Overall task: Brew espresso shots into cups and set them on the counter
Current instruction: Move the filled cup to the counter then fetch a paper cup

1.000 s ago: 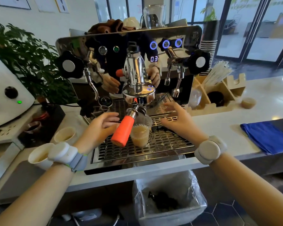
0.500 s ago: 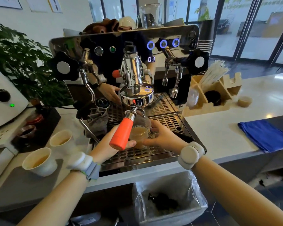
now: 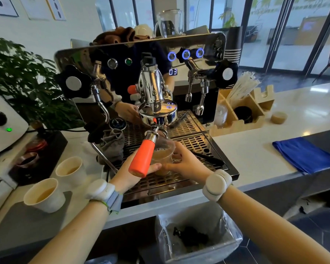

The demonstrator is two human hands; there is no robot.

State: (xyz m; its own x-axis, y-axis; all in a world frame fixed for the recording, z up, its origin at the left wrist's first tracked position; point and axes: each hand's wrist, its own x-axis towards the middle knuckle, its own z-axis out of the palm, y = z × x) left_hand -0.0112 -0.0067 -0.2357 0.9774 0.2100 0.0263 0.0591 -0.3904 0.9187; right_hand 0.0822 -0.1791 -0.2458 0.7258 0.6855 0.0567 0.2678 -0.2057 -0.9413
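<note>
A clear plastic cup [image 3: 163, 155] of light brown espresso stands on the drip tray [image 3: 198, 147] of the chrome espresso machine [image 3: 152, 88], under the portafilter with the orange handle [image 3: 142, 158]. My left hand [image 3: 129, 173] reaches beneath that handle, thumb on the cup's near left side. My right hand [image 3: 187, 162] wraps the cup from the right. Both hands hold the cup. Two white paper cups [image 3: 44, 195] [image 3: 71, 169] with brown liquid sit on the counter at the left.
A bin lined with a plastic bag [image 3: 196, 235] stands below the counter edge. A grey cloth [image 3: 112, 143] lies left of the tray. A blue cloth [image 3: 303, 155] lies at the right, a wooden organiser with straws [image 3: 242, 109] behind. A grinder [image 3: 2, 121] and plant [image 3: 27, 82] stand left.
Both hands moved in from open positions beside the tray and closed around the clear cup under the portafilter. The cup stays on the tray.
</note>
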